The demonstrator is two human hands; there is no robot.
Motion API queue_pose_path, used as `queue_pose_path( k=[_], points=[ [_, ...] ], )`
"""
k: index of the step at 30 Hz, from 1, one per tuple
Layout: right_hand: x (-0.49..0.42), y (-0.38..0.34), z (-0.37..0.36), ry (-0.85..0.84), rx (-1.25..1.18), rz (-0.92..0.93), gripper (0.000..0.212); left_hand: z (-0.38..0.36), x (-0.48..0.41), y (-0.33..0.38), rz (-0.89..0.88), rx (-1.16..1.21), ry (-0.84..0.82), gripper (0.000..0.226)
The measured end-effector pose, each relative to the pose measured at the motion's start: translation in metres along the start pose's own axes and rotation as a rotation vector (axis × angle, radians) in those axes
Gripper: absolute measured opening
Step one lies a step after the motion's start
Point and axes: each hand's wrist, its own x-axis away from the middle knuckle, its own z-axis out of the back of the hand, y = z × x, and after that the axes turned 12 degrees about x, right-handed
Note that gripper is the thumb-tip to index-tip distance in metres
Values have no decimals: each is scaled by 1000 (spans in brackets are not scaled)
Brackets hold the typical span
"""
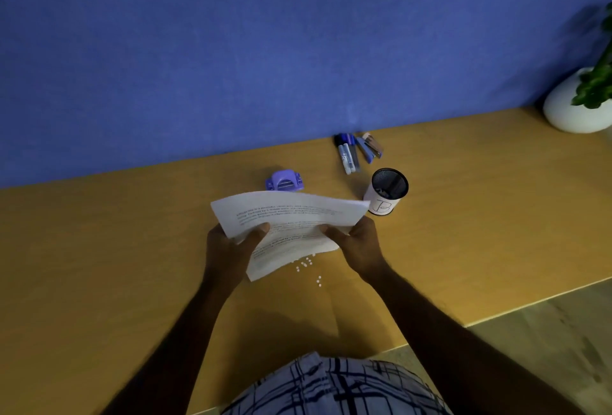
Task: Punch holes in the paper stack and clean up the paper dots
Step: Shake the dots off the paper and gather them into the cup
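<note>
Plaid shirt fabric [334,385] fills the bottom of my view, both forearms reaching out over the wooden desk [99,249]. My left hand [228,245] and right hand [359,245] are each closed on a side edge of the paper stack [288,212], held just above the desk with its upper sheets bowing. I judge the stack light and floppy, and its loose sheets look likely to fan or slide apart, so pinching both edges firmly near the middle looks right. White paper dots [308,265] lie scattered on the desk just below the stack. Beyond it sits the purple hole punch [284,181], apart from the sheets; a mesh pen cup [387,191] stands beside my right hand.
</note>
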Motion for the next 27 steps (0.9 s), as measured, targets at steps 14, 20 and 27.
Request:
queue_pose_path(
  k=[14,20,27],
  points=[
    [-25,-41,7,-119,277,133,27,19,-28,133,-202,-766,-438,33],
    [-34,-53,8,-52,339,262,24,5,-29,127,-356,-753,-317,12],
    [-35,-17,29,149,25,-129,71,34,-19,109,-365,-540,-119,19]
  ],
)
